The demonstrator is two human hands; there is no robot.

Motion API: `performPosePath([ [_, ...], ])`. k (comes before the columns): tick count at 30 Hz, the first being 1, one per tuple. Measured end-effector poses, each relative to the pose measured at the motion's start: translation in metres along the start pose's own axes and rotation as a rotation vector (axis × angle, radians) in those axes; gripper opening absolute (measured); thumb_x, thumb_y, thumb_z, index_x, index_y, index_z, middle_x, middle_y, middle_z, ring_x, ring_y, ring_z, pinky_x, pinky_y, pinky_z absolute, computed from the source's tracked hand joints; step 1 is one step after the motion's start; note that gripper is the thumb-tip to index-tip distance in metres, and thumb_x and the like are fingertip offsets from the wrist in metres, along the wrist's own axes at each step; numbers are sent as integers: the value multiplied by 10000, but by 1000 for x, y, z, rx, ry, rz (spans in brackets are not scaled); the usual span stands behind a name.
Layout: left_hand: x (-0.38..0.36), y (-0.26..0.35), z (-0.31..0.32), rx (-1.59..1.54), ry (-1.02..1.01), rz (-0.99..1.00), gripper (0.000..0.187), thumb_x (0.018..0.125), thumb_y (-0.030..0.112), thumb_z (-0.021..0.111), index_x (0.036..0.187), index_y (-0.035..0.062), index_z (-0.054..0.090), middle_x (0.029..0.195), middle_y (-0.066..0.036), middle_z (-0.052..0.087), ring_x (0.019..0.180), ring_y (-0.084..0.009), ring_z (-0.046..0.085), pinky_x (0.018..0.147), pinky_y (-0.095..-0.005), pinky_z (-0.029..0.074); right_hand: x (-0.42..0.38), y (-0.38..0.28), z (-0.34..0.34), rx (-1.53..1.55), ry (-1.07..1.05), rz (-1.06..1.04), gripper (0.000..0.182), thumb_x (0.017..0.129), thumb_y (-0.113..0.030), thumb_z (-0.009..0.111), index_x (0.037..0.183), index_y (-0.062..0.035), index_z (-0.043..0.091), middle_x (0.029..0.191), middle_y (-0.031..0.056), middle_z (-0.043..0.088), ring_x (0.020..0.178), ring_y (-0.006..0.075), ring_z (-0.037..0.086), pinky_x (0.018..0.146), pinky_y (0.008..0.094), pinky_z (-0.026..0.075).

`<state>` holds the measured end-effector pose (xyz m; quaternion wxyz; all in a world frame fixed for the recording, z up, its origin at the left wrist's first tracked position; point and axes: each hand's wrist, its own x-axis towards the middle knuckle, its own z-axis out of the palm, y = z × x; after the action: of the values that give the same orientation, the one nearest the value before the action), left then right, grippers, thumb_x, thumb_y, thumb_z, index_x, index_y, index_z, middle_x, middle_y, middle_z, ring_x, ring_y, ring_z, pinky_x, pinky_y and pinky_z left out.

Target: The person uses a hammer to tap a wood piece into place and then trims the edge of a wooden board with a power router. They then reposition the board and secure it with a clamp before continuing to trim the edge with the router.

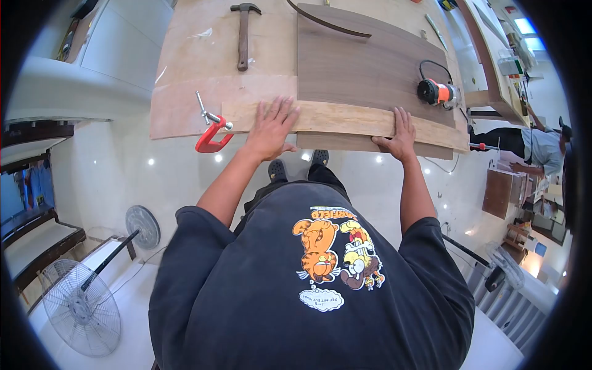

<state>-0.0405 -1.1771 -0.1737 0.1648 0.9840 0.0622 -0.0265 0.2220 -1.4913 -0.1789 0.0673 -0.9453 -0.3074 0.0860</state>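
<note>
A long light wooden strip lies across a dark wood-grain board near the table's front edge. My left hand rests on the strip's left part, fingers spread and thumb at the front edge. My right hand lies over the strip further right, fingers stretched forward and thumb pointing left on the board's front part. A red clamp sits at the strip's left end, and another clamp shows at its right end. An orange and black power tool stands on the board at the right.
A hammer lies at the back left of the worktable. A curved dark strip crosses the board's back edge. Standing fans are at the lower left and right. Another person is at the far right.
</note>
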Motion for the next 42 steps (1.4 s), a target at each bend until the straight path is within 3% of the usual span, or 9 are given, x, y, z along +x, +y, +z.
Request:
performPosePath([
  [19,1,0,7,40,38,-17,953,782,470,765,1558,188,288,1644,-84,206,1527,-281,144,1222,-558,95,1,6,5,7,16,-17,1224,562,-560,857,1558,-154,274,1630,86,235,1528,317,119,1212,503,107],
  [42,1,0,5,58,54,-12,970,750,486,778,1550,198,312,1640,-62,229,1521,-265,169,1228,-546,111,-2,2,2,43,32,-13,1192,571,-525,858,1550,-157,287,1619,96,251,1525,319,129,1204,511,115],
])
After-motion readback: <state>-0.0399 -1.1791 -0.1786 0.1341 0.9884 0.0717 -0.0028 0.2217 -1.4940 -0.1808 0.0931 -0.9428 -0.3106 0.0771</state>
